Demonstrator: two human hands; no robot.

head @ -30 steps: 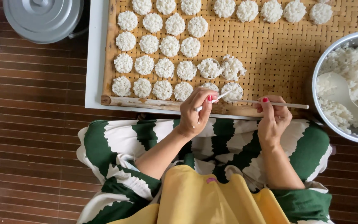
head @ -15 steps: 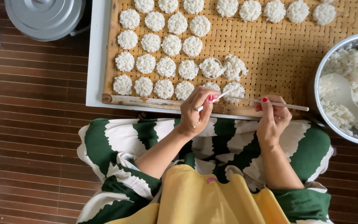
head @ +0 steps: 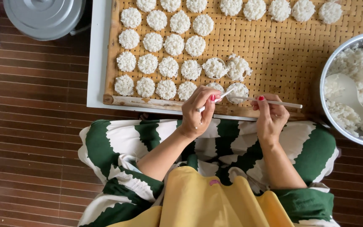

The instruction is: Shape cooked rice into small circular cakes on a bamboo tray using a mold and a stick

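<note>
2 hands work at the lower edge of the woven tray (head: 299, 54), just below frame centre. Left hand (head: 198, 111) is pinched shut on a short white stick (head: 223, 94) whose tip slants up and right toward a small ring mould (head: 237, 93) full of rice. Right hand (head: 269, 115) is closed on a long thin stick (head: 274, 102) lying nearly level, its left end touching the same mould, its right end pointing toward the rice bowl (head: 337, 63) at the right edge. So the mould sits up and between both hands, slightly nearer the left one. Another mould (head: 215, 87) lies just left of it. Rows of finished rice cakes (head: 164, 46) fill the upper left of the tray.
</note>
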